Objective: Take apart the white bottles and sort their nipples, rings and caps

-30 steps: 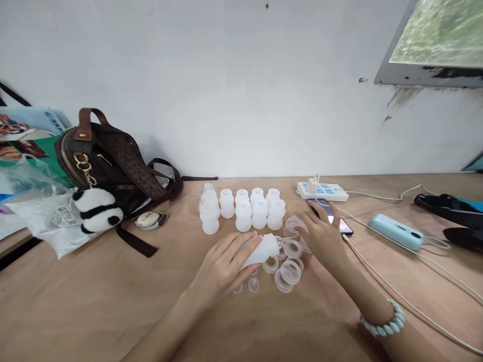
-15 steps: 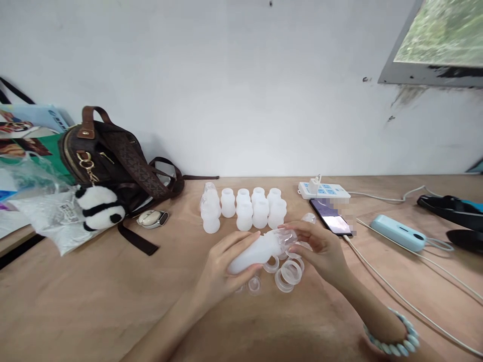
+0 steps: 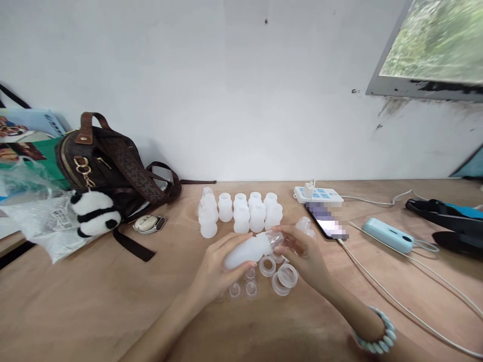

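The left hand (image 3: 217,271) is clamping its grip around the white bottle (image 3: 244,252), holding it over the middle of the counter (image 3: 94,301), well back from the front edge. The bottle's long axis is rising rightward, mouth facing the right hand (image 3: 304,256), whose grip is pinching the clear cap (image 3: 274,239) at that mouth.

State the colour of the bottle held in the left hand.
Milky white bottle, seen in the head view.
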### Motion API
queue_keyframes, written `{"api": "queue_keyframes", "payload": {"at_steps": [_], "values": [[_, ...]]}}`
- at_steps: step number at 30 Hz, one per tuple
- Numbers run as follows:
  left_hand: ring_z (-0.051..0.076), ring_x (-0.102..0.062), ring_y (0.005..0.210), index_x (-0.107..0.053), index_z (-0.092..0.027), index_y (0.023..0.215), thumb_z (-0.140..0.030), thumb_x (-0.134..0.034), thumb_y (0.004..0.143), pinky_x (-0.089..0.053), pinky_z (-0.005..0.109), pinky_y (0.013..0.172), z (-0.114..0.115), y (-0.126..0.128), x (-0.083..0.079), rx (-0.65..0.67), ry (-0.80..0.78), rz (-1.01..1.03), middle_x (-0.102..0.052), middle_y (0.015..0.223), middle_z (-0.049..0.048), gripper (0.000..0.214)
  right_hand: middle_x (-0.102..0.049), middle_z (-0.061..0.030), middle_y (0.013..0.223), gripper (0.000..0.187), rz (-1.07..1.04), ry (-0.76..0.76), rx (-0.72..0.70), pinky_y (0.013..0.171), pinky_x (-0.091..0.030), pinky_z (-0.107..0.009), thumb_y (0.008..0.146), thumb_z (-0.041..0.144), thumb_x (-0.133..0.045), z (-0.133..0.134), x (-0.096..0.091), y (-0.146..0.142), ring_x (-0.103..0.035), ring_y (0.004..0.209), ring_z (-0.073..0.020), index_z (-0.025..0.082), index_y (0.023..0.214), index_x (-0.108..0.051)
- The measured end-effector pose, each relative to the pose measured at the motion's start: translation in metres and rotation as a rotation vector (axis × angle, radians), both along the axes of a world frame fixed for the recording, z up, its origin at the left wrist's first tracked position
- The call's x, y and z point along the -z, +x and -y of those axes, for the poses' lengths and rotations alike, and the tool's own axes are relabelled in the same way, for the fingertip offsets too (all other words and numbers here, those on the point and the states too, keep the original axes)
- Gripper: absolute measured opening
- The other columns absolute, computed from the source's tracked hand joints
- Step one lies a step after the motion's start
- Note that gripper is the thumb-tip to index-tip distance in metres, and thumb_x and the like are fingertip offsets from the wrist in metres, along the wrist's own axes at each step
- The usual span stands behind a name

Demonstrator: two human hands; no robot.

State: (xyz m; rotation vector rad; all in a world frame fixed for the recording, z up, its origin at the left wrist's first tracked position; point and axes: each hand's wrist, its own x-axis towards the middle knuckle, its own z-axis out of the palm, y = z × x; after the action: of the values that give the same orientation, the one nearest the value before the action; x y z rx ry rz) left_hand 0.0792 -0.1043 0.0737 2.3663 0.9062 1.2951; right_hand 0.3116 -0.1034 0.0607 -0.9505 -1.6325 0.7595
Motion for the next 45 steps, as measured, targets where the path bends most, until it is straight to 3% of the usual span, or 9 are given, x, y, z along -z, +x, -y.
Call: {"api": "queue_keyframes", "payload": {"at_steps": [4,7,14,26,30,34,38,42,45], "values": [[0.026,-0.069,0.102,-0.062,-0.021,0.126,-0.038,-0.072,0.085,-0.057,0.040,0.086,-0.008,-0.011,-0.007,-0.103,-0.037,0.005,-0.073,0.116,0.0102,0.046,-0.071,-0.0067,0.101,0.028,0.077,0.062,0.044,0.075,-0.058,-0.034,0.088,0.031,-0.064,-0.008,-0.011,-0.006,-0.067,0.085,-0.0200,0.024,0.115,-0.065],[0.025,-0.069,0.099,-0.063,-0.020,0.120,-0.036,-0.061,0.092,-0.055,0.039,0.085,-0.008,-0.023,-0.020,-0.250,-0.044,0.084,-0.074,0.112,0.0091,0.033,-0.069,-0.0060,0.104,0.029,0.250,0.206,0.042,0.079,-0.055,-0.037,0.091,0.029,-0.060,-0.015,-0.028,-0.014,-0.065,0.086,-0.0201,0.026,0.120,-0.063],[0.026,-0.070,0.094,-0.068,-0.018,0.106,-0.043,-0.052,0.095,-0.053,0.039,0.083,-0.008,-0.048,-0.026,-0.449,-0.133,0.169,-0.076,0.099,0.0077,0.031,-0.069,-0.0084,0.103,0.028,0.546,0.387,0.077,0.085,-0.050,-0.040,0.085,0.021,-0.067,-0.047,-0.051,-0.068,-0.064,0.097,-0.0252,0.021,0.111,-0.058],[0.023,-0.067,0.074,-0.072,-0.021,0.096,-0.043,-0.053,0.092,-0.052,0.031,0.063,-0.004,-0.080,-0.007,-0.414,-0.232,-0.048,-0.078,0.086,0.0050,0.030,-0.072,-0.0133,0.105,0.018,0.762,0.397,0.153,0.091,-0.038,-0.045,0.089,0.021,-0.066,-0.099,-0.049,-0.109,-0.059,0.105,-0.0315,0.016,0.106,-0.061],[0.023,-0.065,0.070,-0.073,-0.021,0.095,-0.041,-0.050,0.092,-0.050,0.030,0.059,-0.001,-0.088,0.003,-0.338,-0.383,-0.149,-0.077,0.087,0.0052,0.031,-0.072,-0.0129,0.107,0.022,0.753,0.417,0.171,0.092,-0.038,-0.044,0.090,0.024,-0.065,-0.092,-0.057,-0.097,-0.059,0.104,-0.0304,0.016,0.110,-0.060],[0.025,-0.064,0.092,-0.069,-0.021,0.107,-0.029,-0.052,0.087,-0.052,0.034,0.079,0.008,-0.097,0.013,-0.163,-0.505,-0.218,-0.073,0.105,0.0061,0.028,-0.071,-0.0101,0.109,0.018,0.716,0.446,0.200,0.094,-0.038,-0.043,0.091,0.020,-0.061,-0.067,-0.067,-0.065,-0.059,0.106,-0.0283,0.017,0.109,-0.061],[0.025,-0.059,0.100,-0.065,-0.022,0.108,-0.030,-0.062,0.080,-0.049,0.034,0.088,0.015,-0.102,0.019,0.051,-0.571,-0.344,-0.067,0.111,0.0054,0.029,-0.073,-0.0061,0.091,0.007,0.748,0.469,0.147,0.091,-0.038,-0.043,0.088,0.015,-0.061,-0.036,-0.059,-0.025,-0.061,0.092,-0.0258,0.019,0.094,-0.063],[0.023,-0.059,0.091,-0.064,-0.022,0.090,-0.034,-0.062,0.083,-0.048,0.031,0.081,0.017,-0.098,0.018,-0.005,-0.589,-0.354,-0.066,0.097,0.0024,0.014,-0.072,-0.0047,0.086,0.006,0.886,0.299,-0.017,0.093,-0.036,-0.045,0.085,0.015,-0.066,-0.014,-0.039,0.002,-0.060,0.093,-0.0259,0.020,0.083,-0.063],[0.022,-0.061,0.088,-0.064,-0.022,0.093,-0.035,-0.061,0.086,-0.047,0.030,0.079,0.015,-0.092,0.006,-0.065,-0.592,-0.284,-0.067,0.095,0.0015,0.015,-0.071,-0.0043,0.085,0.009,0.956,0.195,-0.061,0.092,-0.036,-0.046,0.084,0.019,-0.069,-0.007,-0.026,0.009,-0.059,0.096,-0.0265,0.020,0.079,-0.061]]}}
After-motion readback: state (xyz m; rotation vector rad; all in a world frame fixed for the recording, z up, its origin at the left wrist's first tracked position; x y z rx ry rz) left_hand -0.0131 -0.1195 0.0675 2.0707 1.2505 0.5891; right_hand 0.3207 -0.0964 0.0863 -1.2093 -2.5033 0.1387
